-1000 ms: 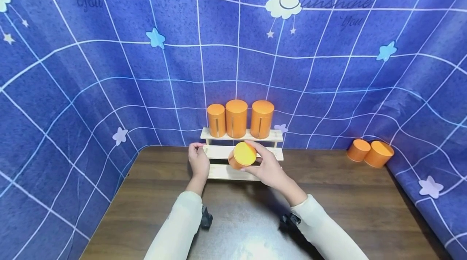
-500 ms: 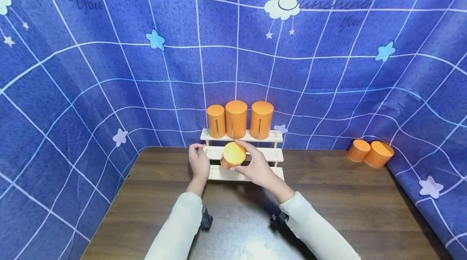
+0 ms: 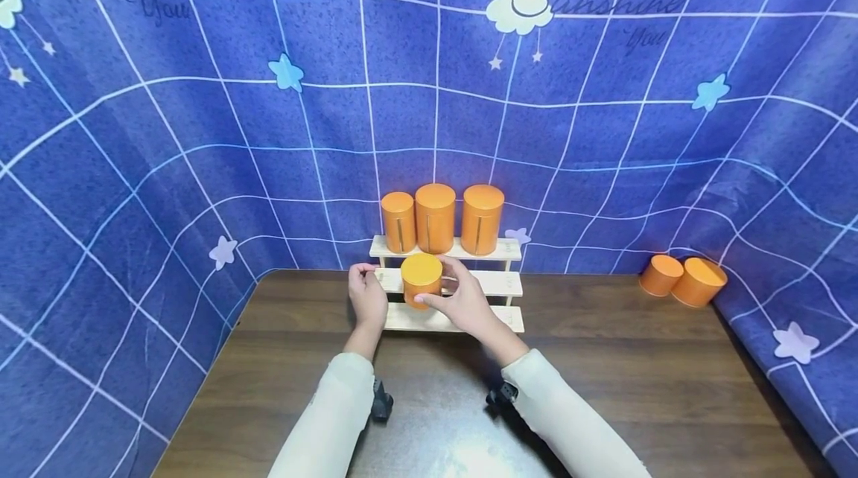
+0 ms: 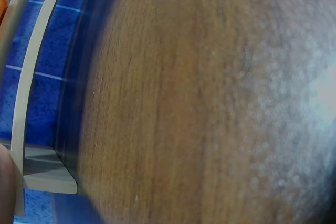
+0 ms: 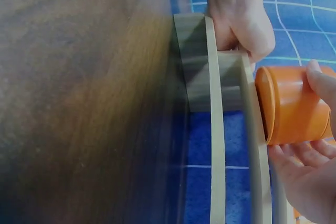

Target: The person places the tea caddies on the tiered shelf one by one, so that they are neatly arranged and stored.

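Observation:
My right hand (image 3: 467,304) holds an orange canister (image 3: 421,283) upright, thumb in front and fingers behind. Its base meets the middle tier of the stepped wooden rack (image 3: 469,320), towards the left end. In the right wrist view, the canister (image 5: 296,106) stands at the edge of that tier, thumb and fingers on opposite sides. My left hand (image 3: 369,301) grips the rack's left end, its fingers curled there in the right wrist view. Only a sliver of that hand shows in the left wrist view, beside a pale board (image 4: 31,77).
On the top tier stand three orange canisters, a narrow one (image 3: 398,223) at left, then two wider ones (image 3: 435,219) (image 3: 481,220). Two more orange canisters (image 3: 661,275) (image 3: 699,282) stand at the table's (image 3: 603,359) back right corner. A blue patterned cloth (image 3: 322,128) hangs behind.
My right hand has carried the canister leftward along the rack. The canister has gone from tilted to upright and come down onto the middle tier. My left hand has stayed on the rack's end.

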Demonstrator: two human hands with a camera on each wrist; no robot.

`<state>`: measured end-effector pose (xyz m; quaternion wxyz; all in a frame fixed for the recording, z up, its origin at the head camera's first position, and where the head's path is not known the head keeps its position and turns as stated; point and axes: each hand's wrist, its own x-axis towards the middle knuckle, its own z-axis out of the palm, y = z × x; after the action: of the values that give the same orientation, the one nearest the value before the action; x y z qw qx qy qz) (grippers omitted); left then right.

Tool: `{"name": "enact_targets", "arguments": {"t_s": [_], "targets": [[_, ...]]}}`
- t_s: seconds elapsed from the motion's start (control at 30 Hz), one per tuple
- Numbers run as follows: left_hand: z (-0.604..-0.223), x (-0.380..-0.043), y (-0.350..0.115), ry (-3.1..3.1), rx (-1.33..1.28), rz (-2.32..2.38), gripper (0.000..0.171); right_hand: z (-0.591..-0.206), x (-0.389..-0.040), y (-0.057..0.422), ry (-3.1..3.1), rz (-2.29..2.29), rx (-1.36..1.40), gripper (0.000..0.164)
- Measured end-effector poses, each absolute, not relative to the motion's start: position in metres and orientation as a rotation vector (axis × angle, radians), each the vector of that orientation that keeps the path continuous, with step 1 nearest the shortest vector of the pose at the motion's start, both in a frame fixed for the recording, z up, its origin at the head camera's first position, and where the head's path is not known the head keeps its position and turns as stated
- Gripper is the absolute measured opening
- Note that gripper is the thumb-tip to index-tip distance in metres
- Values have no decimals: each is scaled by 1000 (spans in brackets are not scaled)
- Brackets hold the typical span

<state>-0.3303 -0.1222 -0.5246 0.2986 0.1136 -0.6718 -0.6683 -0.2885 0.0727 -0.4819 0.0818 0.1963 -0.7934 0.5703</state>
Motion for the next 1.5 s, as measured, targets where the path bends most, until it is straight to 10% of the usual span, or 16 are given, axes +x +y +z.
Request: {"name": "enact_targets", "arguments": {"t_s": [1.5], "targets": [[-526, -330, -121, -1810, 338, -1764, 16, -480, -294, 48, -2669, 906, 379, 72]]}}
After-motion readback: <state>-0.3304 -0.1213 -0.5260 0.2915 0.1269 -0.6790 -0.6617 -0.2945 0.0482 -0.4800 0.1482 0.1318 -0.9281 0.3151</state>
